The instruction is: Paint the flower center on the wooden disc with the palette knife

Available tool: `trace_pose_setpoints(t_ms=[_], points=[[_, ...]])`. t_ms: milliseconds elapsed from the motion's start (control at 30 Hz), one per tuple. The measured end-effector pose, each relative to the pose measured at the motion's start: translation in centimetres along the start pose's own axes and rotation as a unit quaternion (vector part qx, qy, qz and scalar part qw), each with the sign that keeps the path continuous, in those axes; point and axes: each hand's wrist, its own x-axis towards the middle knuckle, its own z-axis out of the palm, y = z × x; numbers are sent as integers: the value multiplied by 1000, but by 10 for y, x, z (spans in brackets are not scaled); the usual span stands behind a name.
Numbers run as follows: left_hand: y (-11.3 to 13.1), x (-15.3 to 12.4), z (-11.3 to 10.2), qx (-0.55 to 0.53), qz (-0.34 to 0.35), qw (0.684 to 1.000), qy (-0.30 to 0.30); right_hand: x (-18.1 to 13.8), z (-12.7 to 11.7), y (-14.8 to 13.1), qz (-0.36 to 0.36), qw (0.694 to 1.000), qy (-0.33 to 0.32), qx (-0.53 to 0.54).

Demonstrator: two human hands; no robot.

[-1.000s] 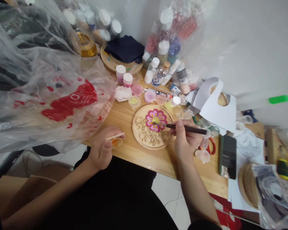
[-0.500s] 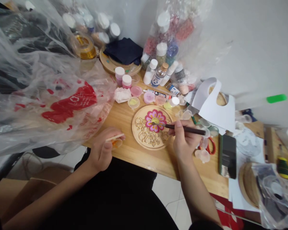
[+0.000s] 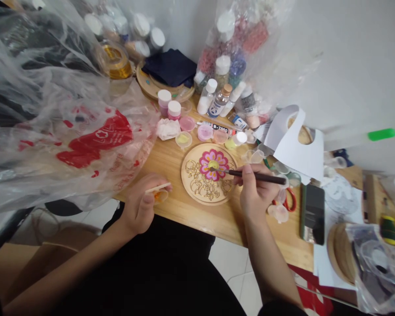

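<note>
A round wooden disc (image 3: 206, 174) with a carved floral pattern lies near the table's front edge; its upper flower is painted pink with a yellow centre. My right hand (image 3: 256, 193) is closed around a dark paintbrush (image 3: 253, 176), whose tip rests on the yellow centre of the flower. My left hand (image 3: 141, 202) sits at the table edge left of the disc, fingers closed on a small clear cup of orange paint (image 3: 160, 195) with a thin wooden stick (image 3: 157, 188) across it.
Small paint cups (image 3: 194, 132), bottles (image 3: 217, 99) and a glue tube (image 3: 219, 127) crowd behind the disc. Large plastic bags (image 3: 66, 123) cover the table's left. A phone (image 3: 312, 213), red scissors (image 3: 288, 201), white paper (image 3: 296, 147) and more wooden discs (image 3: 340, 252) lie on the right.
The brush tip has shifted very slightly on the flower's centre; my left hand has stayed where it was.
</note>
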Motion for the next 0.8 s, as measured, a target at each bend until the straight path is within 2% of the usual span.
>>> trace_pose_setpoints(t_ms=[267, 400, 600, 667, 800], points=[[-1, 0, 1, -8, 14, 1000, 3, 0, 1, 0, 6, 1000, -6, 3], [-4, -4, 1, -12, -5, 1000, 11, 4, 3, -3, 13, 998, 38, 46], [-7, 0, 2, -52, -80, 995, 15, 19, 2, -3, 113, 974, 87, 178], [-4, 7, 7, -88, -97, 991, 11, 24, 0, -7, 131, 964, 64, 222], [6, 25, 21, -130, -102, 986, 0, 21, -2, -19, 134, 952, -23, 275]])
